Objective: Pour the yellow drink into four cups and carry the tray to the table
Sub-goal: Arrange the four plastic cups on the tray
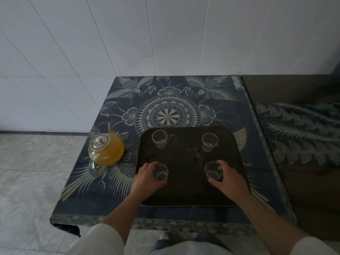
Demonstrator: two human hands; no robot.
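A dark square tray [185, 192] lies on a small table covered with a blue patterned cloth [165, 85]. Four clear empty cups stand on it. My left hand [147, 176] is wrapped around the near left cup [161, 173]. My right hand [229, 176] is wrapped around the near right cup [212, 171]. The far left cup [159, 138] and the far right cup [209, 142] stand free. A glass teapot [105, 150] full of yellow drink, with a metal lid, sits on the cloth left of the tray, its handle towards me.
White tiled walls rise behind and left of the table. A second, darker surface [294, 129] with a similar patterned cloth adjoins on the right. Pale marble floor [33, 172] lies to the left.
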